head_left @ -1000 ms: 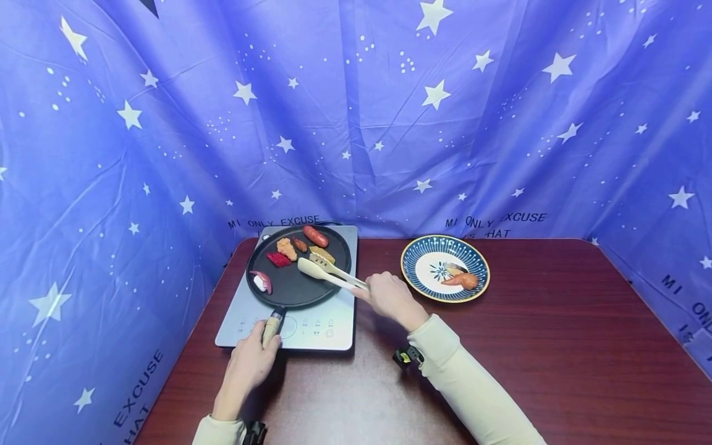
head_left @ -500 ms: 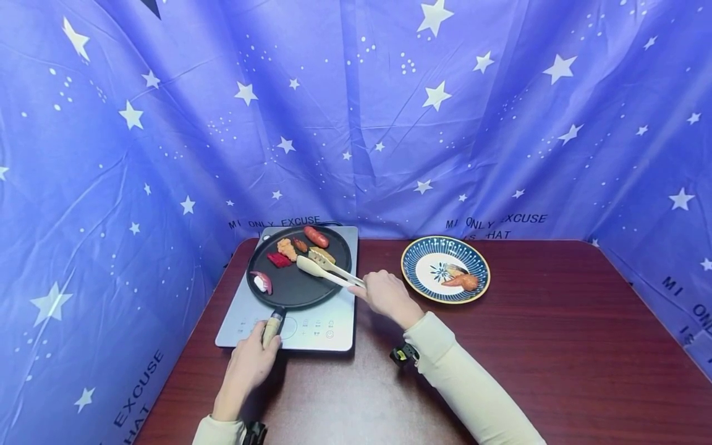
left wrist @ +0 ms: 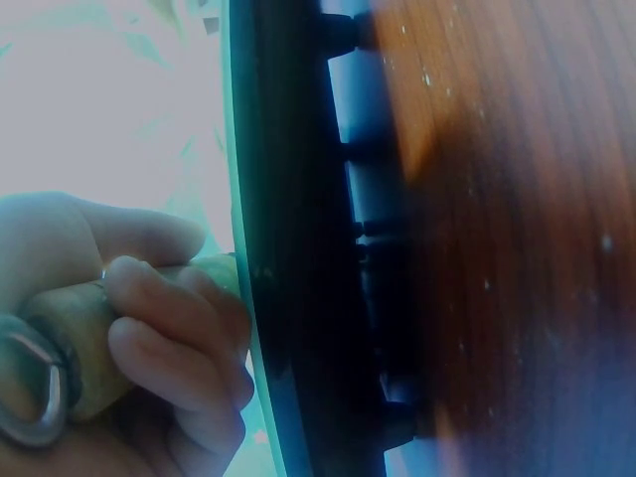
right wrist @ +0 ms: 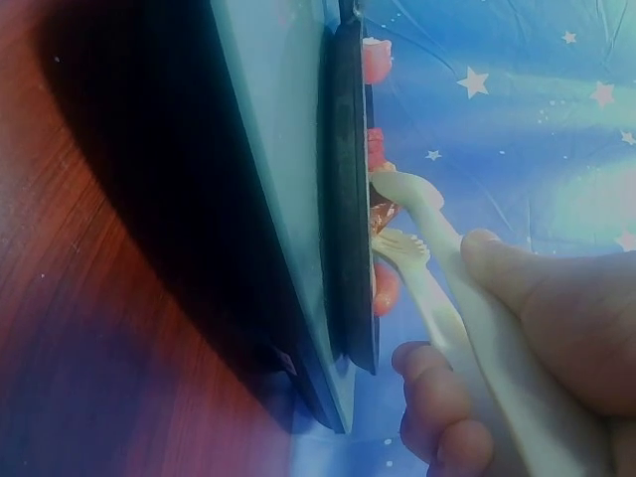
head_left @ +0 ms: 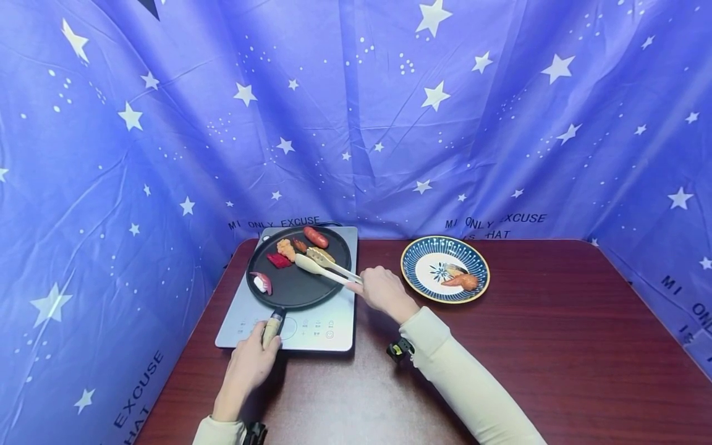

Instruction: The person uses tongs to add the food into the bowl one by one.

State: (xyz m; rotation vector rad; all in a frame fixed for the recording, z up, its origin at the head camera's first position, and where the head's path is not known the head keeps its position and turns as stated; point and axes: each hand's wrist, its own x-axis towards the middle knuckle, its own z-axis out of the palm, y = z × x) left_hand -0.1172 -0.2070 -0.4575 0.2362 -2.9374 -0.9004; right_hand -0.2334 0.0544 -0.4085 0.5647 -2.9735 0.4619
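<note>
My left hand (head_left: 253,361) grips the wooden handle (head_left: 271,332) of a round black frying pan (head_left: 300,295), its fingers curled round it in the left wrist view. My right hand (head_left: 385,292) holds cream-coloured tongs (right wrist: 467,328), thumb on one arm and fingers on the other. The tongs' tips are apart, low over the pan, near a small brown piece (head_left: 300,245) and a yellowish piece (head_left: 329,254) they partly cover. A sausage (head_left: 316,237), a crumbly tan piece (head_left: 286,248), a red piece (head_left: 279,260) and a pink-and-white piece (head_left: 261,282) lie in the pan.
Under the pan is a silver induction cooker (head_left: 233,334) with touch controls at its front. To the right stands a blue-patterned plate (head_left: 410,275) bearing a chicken wing (head_left: 463,282) and a darker piece (head_left: 455,268). A starry blue curtain (head_left: 378,173) hangs behind the wooden table (head_left: 534,321).
My right hand and the tongs have shifted slightly left, bringing the tips closer to the tan and brown pieces. My left hand stays on the handle.
</note>
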